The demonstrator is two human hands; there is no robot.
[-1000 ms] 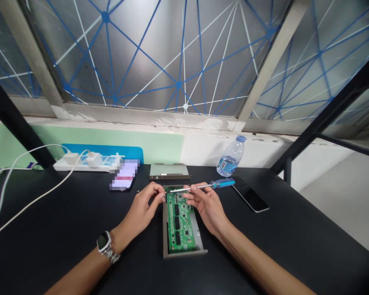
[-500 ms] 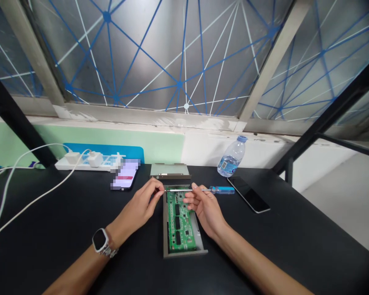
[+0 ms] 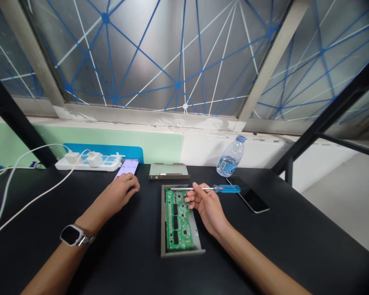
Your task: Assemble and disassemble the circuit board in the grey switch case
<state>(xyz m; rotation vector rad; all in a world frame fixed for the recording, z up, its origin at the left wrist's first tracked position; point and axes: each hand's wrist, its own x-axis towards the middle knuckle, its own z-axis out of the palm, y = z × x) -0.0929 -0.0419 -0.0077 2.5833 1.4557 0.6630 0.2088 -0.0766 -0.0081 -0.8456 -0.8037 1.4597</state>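
Note:
A green circuit board [image 3: 178, 219] lies in a grey metal case [image 3: 181, 250] on the black table [image 3: 80, 266]. My right hand [image 3: 204, 205] rests over the board's far right corner and is closed on the metal shaft of a blue-handled screwdriver [image 3: 226, 188], which lies level and points left. My left hand [image 3: 118, 194], with a watch on the wrist, lies palm down over a lit phone [image 3: 128, 167] to the left of the case, fingers curled on its lower part.
A grey metal cover [image 3: 169, 171] sits just behind the case. Right of the cover, a water bottle [image 3: 231, 157] leans at the wall, with a dark phone [image 3: 249, 194] nearer. A white power strip [image 3: 87, 162] with chargers and white cables [image 3: 27, 200] occupies the back left.
My left hand has left the screwdriver tip at the board's far edge and moved left onto the lit phone. The screwdriver has shifted slightly to the right in my right hand.

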